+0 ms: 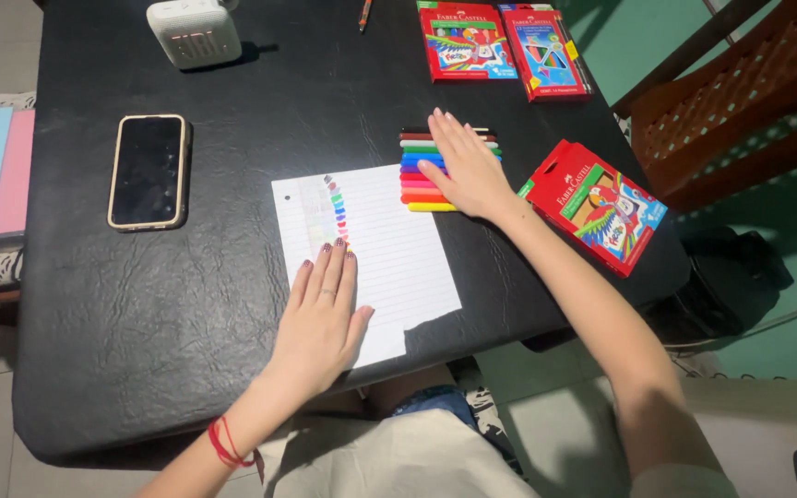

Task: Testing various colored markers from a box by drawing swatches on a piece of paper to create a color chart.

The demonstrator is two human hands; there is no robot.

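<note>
Black table [140, 304]: left hand [320, 318] lies flat on the paper [389, 249], holding nothing; right hand [463, 166] rests open on the markers [420, 175], choosing a colour, needing a pinch next.

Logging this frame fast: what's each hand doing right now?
Left hand: open, flat on the lined paper, holding nothing.
Right hand: open, resting on the row of markers, gripping none.

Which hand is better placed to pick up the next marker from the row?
Right, probably. The right hand already lies flat on the row of markers, while the left hand is pressed on the lined paper, apart from the markers.
</note>
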